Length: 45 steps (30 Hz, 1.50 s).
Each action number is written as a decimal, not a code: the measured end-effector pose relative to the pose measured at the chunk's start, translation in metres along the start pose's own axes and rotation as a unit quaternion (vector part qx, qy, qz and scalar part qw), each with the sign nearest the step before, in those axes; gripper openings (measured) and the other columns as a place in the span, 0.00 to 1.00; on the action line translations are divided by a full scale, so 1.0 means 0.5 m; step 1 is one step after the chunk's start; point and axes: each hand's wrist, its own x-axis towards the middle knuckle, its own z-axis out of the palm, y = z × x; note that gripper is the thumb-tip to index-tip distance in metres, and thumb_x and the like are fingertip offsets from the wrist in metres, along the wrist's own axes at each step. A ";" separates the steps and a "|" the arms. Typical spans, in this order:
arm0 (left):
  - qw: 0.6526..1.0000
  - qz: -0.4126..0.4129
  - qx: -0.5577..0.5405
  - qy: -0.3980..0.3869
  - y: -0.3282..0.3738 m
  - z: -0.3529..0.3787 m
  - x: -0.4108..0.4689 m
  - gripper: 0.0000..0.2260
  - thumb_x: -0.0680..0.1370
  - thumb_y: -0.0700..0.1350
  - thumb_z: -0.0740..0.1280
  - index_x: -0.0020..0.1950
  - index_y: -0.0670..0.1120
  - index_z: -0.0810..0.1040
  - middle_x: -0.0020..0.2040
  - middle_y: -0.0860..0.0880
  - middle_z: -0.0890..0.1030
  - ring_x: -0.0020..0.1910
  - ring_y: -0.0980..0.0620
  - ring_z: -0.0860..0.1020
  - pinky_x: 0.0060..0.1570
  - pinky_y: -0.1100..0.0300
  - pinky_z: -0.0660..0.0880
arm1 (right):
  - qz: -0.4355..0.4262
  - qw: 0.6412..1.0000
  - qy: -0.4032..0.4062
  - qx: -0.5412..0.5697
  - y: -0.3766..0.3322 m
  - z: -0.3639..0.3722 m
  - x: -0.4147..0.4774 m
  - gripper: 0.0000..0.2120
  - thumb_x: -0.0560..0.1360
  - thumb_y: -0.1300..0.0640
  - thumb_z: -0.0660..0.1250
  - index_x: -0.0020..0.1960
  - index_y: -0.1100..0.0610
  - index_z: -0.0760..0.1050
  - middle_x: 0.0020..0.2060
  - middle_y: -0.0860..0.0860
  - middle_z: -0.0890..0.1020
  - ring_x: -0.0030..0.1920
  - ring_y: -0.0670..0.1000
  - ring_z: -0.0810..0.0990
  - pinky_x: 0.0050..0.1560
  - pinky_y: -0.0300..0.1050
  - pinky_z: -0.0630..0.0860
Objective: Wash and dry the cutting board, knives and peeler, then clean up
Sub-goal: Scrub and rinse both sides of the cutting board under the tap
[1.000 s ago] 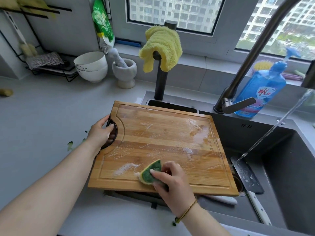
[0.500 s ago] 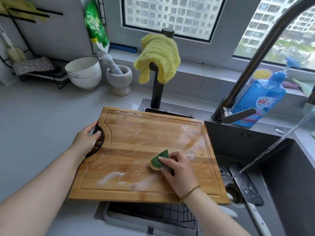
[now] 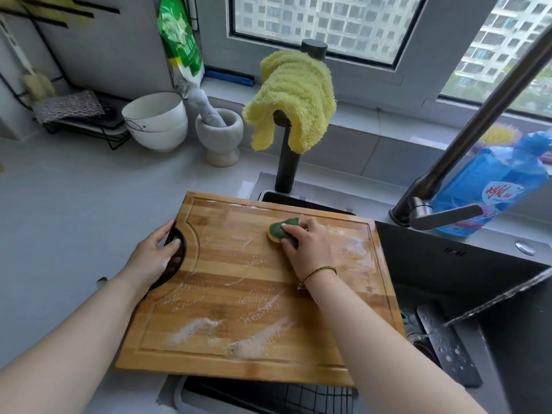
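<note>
Wooden cutting board (image 3: 248,294) lies flat, bridging the sink (image 3: 448,276) edge and the grey desk (image 3: 74,210) (its near edge overhangs a black wire rack (image 3: 268,395)). Left hand (image 3: 152,258) grips the board at its black-rimmed handle cutout – fingers (image 3: 173,242) curled into the hole, thumb along the rim. Right hand (image 3: 307,243) holds a green-and-yellow sponge (image 3: 282,230), fingers curled round it, pressing it on the far part of the board near the back edge. White foam streaks sit across the board, thickest near the front edge. Gold bracelet on the right wrist.

In the sink, right of the board, a wet knife (image 3: 445,345) lies flat – water drops on its blade. A stream of water (image 3: 501,297) runs in from the right toward it. Dark faucet (image 3: 466,135) rises behind the sink, blue detergent bottle (image 3: 495,180) just beside it. Yellow cloth (image 3: 295,97) hangs over a black post behind the board. Stacked white bowls (image 3: 155,121) and a stone mortar (image 3: 221,135) with pestle stand at the back of the desk.
</note>
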 end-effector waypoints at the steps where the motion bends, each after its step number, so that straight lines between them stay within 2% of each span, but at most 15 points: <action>1: 1.000 0.000 -0.006 0.000 0.001 0.002 -0.002 0.22 0.80 0.41 0.60 0.73 0.50 0.62 0.70 0.47 0.67 0.68 0.46 0.67 0.66 0.54 0.64 | -0.016 1.000 -0.007 -0.012 0.003 -0.002 0.013 0.17 0.77 0.55 0.61 0.66 0.53 0.71 0.59 0.54 0.70 0.61 0.53 0.67 0.61 0.41 0.63; 3: 1.000 0.000 -0.017 -0.003 0.006 0.007 -0.005 0.22 0.80 0.40 0.59 0.73 0.49 0.62 0.69 0.47 0.68 0.67 0.47 0.68 0.61 0.57 0.64 | 0.004 1.000 0.013 -0.016 0.030 -0.013 0.041 0.17 0.77 0.55 0.62 0.65 0.54 0.73 0.58 0.55 0.72 0.59 0.54 0.68 0.59 0.42 0.65; 7: 1.000 -0.001 -0.031 -0.003 0.008 0.012 -0.004 0.21 0.80 0.40 0.60 0.73 0.50 0.63 0.69 0.47 0.69 0.66 0.47 0.69 0.59 0.59 0.65 | 0.183 0.978 0.094 0.021 0.057 -0.027 0.079 0.16 0.77 0.55 0.60 0.64 0.55 0.73 0.57 0.56 0.71 0.58 0.54 0.69 0.59 0.42 0.65; 9: 1.000 0.004 -0.031 -0.001 0.008 0.013 -0.004 0.21 0.79 0.40 0.60 0.72 0.49 0.63 0.69 0.48 0.68 0.67 0.48 0.68 0.60 0.59 0.64 | 0.150 0.985 0.074 0.033 0.019 -0.007 0.078 0.16 0.77 0.55 0.61 0.63 0.55 0.73 0.57 0.55 0.71 0.57 0.53 0.69 0.58 0.41 0.66; 12: 0.999 0.006 -0.036 0.003 0.011 0.017 -0.008 0.21 0.79 0.39 0.60 0.73 0.48 0.63 0.68 0.48 0.69 0.66 0.49 0.68 0.58 0.61 0.64 | -0.022 0.999 -0.015 0.026 -0.040 0.022 0.062 0.16 0.76 0.55 0.63 0.63 0.55 0.74 0.58 0.54 0.71 0.58 0.53 0.69 0.60 0.41 0.65; 14: 0.999 0.007 -0.041 0.003 0.015 0.020 -0.012 0.21 0.79 0.39 0.59 0.72 0.48 0.63 0.66 0.48 0.70 0.61 0.51 0.70 0.54 0.64 0.66 | -0.063 0.997 -0.046 -0.002 -0.032 0.013 0.073 0.16 0.76 0.55 0.63 0.63 0.54 0.74 0.59 0.54 0.71 0.59 0.54 0.69 0.61 0.42 0.66; 16: 0.999 0.006 -0.053 0.004 0.019 0.022 -0.015 0.21 0.80 0.39 0.59 0.72 0.49 0.63 0.64 0.49 0.71 0.55 0.55 0.71 0.48 0.68 0.70 | -0.016 1.000 -0.014 -0.020 0.011 -0.010 0.097 0.15 0.76 0.55 0.62 0.62 0.55 0.75 0.58 0.56 0.73 0.58 0.55 0.69 0.59 0.43 0.66; 20: 0.999 0.006 -0.052 0.013 0.020 0.022 -0.016 0.21 0.80 0.39 0.59 0.72 0.48 0.63 0.68 0.47 0.69 0.57 0.57 0.67 0.55 0.63 0.64 | 0.171 0.983 0.064 0.007 0.063 -0.038 0.116 0.15 0.78 0.54 0.59 0.61 0.56 0.76 0.59 0.57 0.71 0.60 0.55 0.67 0.60 0.46 0.65; 22: 0.998 0.008 -0.053 0.015 0.023 0.024 -0.017 0.21 0.80 0.39 0.59 0.73 0.48 0.63 0.65 0.49 0.70 0.54 0.56 0.69 0.52 0.65 0.66 | 0.124 0.991 0.043 0.005 0.040 -0.021 0.102 0.14 0.77 0.54 0.60 0.60 0.56 0.76 0.57 0.57 0.71 0.58 0.55 0.67 0.59 0.45 0.65; 26: 0.998 0.000 -0.051 0.021 0.028 0.028 -0.023 0.21 0.80 0.38 0.59 0.73 0.47 0.62 0.58 0.49 0.70 0.37 0.62 0.72 0.42 0.68 0.70 | -0.024 0.999 -0.008 -0.025 0.034 -0.021 0.057 0.15 0.76 0.56 0.63 0.61 0.56 0.76 0.57 0.56 0.72 0.57 0.55 0.69 0.57 0.41 0.64; 29: 0.998 -0.001 -0.051 0.021 0.026 0.027 -0.020 0.21 0.80 0.37 0.59 0.73 0.47 0.62 0.56 0.51 0.69 0.25 0.71 0.74 0.26 0.78 0.69 | 0.021 0.999 0.015 -0.046 0.103 -0.067 0.055 0.14 0.76 0.56 0.63 0.60 0.57 0.76 0.56 0.58 0.74 0.57 0.57 0.70 0.54 0.41 0.64; 33: 0.998 0.000 -0.058 0.017 0.025 0.026 -0.020 0.21 0.80 0.38 0.59 0.73 0.47 0.62 0.57 0.50 0.70 0.37 0.64 0.76 0.27 0.76 0.70 | 0.209 0.973 0.093 -0.007 0.164 -0.104 0.042 0.15 0.77 0.56 0.60 0.62 0.58 0.75 0.57 0.59 0.72 0.60 0.57 0.68 0.62 0.47 0.64; 36: 0.998 0.000 -0.055 0.017 0.023 0.022 -0.020 0.22 0.80 0.38 0.59 0.73 0.47 0.62 0.64 0.46 0.71 0.50 0.55 0.71 0.42 0.69 0.72 | 0.175 0.982 0.071 0.006 0.125 -0.078 0.022 0.15 0.77 0.56 0.60 0.63 0.57 0.74 0.58 0.57 0.71 0.59 0.55 0.67 0.61 0.43 0.62; 39: 0.998 0.004 -0.060 0.014 0.024 0.022 -0.020 0.22 0.79 0.38 0.59 0.73 0.47 0.62 0.64 0.44 0.71 0.45 0.54 0.73 0.40 0.70 0.73 | 0.093 0.996 0.010 -0.002 0.106 -0.073 0.005 0.16 0.77 0.54 0.61 0.64 0.55 0.73 0.57 0.55 0.72 0.59 0.53 0.67 0.59 0.39 0.62; 45: 0.998 0.015 -0.068 0.011 0.017 0.020 -0.014 0.21 0.79 0.38 0.59 0.72 0.48 0.63 0.64 0.50 0.70 0.57 0.50 0.71 0.52 0.62 0.69 | 0.287 0.946 0.144 0.037 0.193 -0.124 -0.014 0.16 0.78 0.56 0.59 0.63 0.59 0.74 0.58 0.60 0.72 0.58 0.58 0.70 0.61 0.50 0.67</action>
